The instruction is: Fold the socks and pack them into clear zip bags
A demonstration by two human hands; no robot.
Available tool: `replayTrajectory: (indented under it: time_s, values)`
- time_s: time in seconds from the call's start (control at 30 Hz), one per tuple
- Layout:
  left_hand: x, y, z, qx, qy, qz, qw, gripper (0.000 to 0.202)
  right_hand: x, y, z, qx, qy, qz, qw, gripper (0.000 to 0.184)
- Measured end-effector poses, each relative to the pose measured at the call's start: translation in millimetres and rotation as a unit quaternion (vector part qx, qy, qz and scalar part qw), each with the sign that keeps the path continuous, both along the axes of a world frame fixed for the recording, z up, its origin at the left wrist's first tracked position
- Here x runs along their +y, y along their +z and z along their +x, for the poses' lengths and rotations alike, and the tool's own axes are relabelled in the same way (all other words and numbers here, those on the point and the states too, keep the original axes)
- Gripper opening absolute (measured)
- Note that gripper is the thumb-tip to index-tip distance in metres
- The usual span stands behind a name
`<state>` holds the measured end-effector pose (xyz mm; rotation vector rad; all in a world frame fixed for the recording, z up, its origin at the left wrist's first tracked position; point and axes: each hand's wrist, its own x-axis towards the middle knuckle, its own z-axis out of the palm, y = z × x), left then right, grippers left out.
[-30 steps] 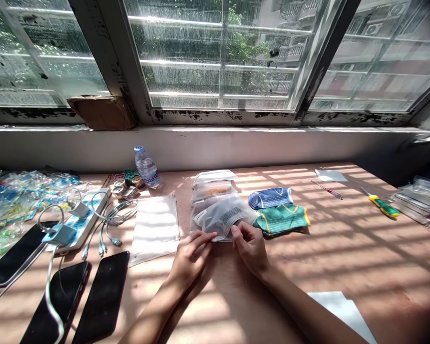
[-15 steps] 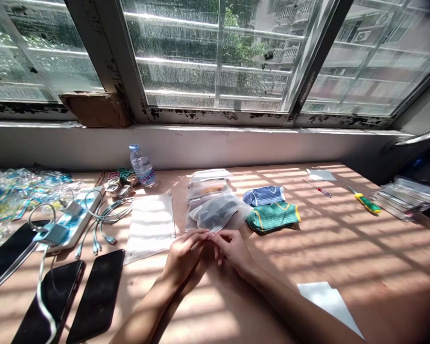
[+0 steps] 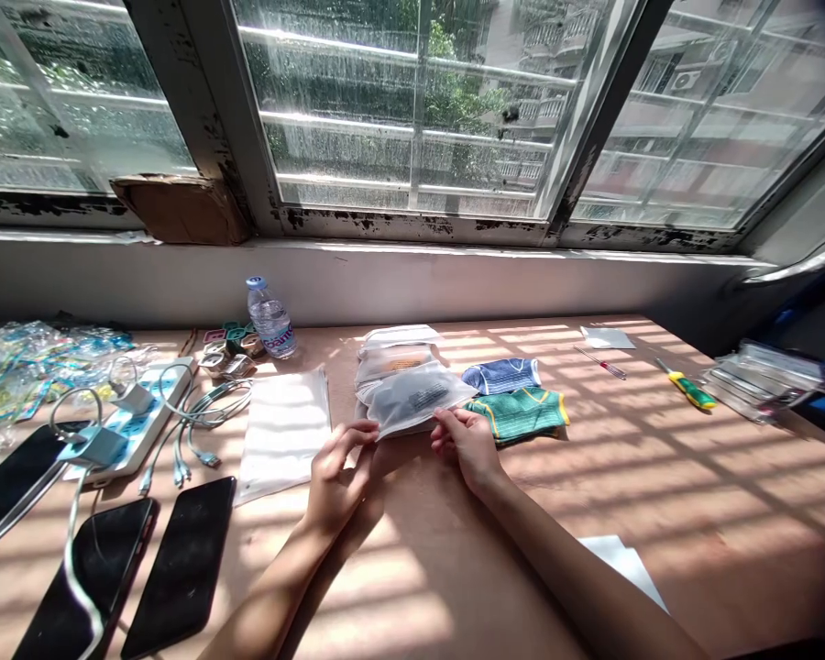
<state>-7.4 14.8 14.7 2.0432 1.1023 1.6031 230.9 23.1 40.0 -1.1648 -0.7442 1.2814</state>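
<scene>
Near the front of the wooden desk (image 3: 412, 587), your left hand (image 3: 336, 477) was half curled, its fingers (image 3: 357, 433) raised just beside the near corner of a frosted zip bag (image 3: 419, 399); whether they touched it could not be told. Your right hand (image 3: 464, 446) was curled too, with its fingertips (image 3: 440, 420) at the bag's near right edge, though a firm pinch could not be confirmed. The cloudy bag, with a dark printed label showing through, lay across a stack of plastic bags (image 3: 391, 359). Green striped socks (image 3: 515, 414) and blue socks (image 3: 500, 376) lay to the right, a white flat bag (image 3: 281, 431) to the left, and a water bottle (image 3: 270, 318) farther off.
</scene>
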Motion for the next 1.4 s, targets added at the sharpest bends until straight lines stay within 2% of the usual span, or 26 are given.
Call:
replayTrajectory:
  time_s: [0.1, 0.23, 0.33, 0.43, 0.5, 0.63, 0.73, 0.83, 0.9, 1.0, 1.13, 1.2, 1.33, 1.37, 1.4]
  values:
    - [8, 2.4, -5, -0.046, 0.065, -0.018, 0.997, 0.009, 13, -0.4, 21, 0.006, -0.068, 0.028, 0.997, 0.051]
    - [12, 5.4, -3, -0.086, 0.095, -0.118, 0.985, 0.019, 21, -7.5, 29, 0.001, -0.058, 0.036, 0.998, 0.047]
    - [9, 6.5, 1, -0.113, 0.076, -0.223, 0.965, 0.033, 20, -12.0, 26, 0.009, -0.045, 0.03, 0.998, 0.052]
    - [6, 5.8, 4, -0.103, 0.028, -0.277, 0.955, 0.048, 18, -12.1, 23, -0.023, -0.024, 0.069, 0.997, 0.073]
    - [6, 4.0, 5, -0.071, 0.013, -0.262, 0.962, 0.046, 16, -11.1, 21, -0.069, 0.005, 0.1, 0.993, 0.075]
    - [9, -0.7, 2, -0.014, 0.013, -0.189, 0.982, 0.037, 16, -12.1, 16, -0.114, 0.046, 0.104, 0.987, 0.058]
    - [10, -3.0, -2, 0.043, 0.017, -0.126, 0.991, 0.031, 16, -15.9, 11, -0.096, 0.025, 0.105, 0.989, 0.061]
    - [10, -3.5, -3, 0.07, 0.014, -0.095, 0.993, 0.032, 14, -16.9, 7, -0.085, -0.017, 0.121, 0.989, 0.063]
    - [9, -3.1, -2, 0.073, 0.007, -0.09, 0.993, 0.037, 15, -12.1, 5, -0.086, -0.049, 0.145, 0.984, 0.06]
    - [10, -2.3, -2, 0.066, 0.008, -0.098, 0.993, 0.043, 24, 5.3, 6, -0.089, -0.086, 0.184, 0.975, 0.055]
    - [15, -2.7, -4, 0.043, 0.032, -0.125, 0.991, 0.044, 55, 33.6, 12, -0.081, -0.096, 0.239, 0.963, 0.054]
    - [19, -3.5, -6, 0.04, 0.04, -0.134, 0.989, 0.042, 74, 40.6, 16, -0.096, -0.112, 0.25, 0.957, 0.055]
    - [24, -3.7, -12, 0.061, 0.047, -0.155, 0.985, 0.037, 99, 33.1, 22, -0.236, -0.065, 0.207, 0.947, 0.042]
    - [24, -3.2, -13, 0.068, 0.051, -0.162, 0.983, 0.036, 101, 28.2, 22, -0.273, -0.063, 0.196, 0.94, 0.036]
    - [25, -2.4, -14, 0.075, 0.055, -0.165, 0.982, 0.035, 101, 22.9, 22, -0.339, -0.067, 0.186, 0.92, 0.032]
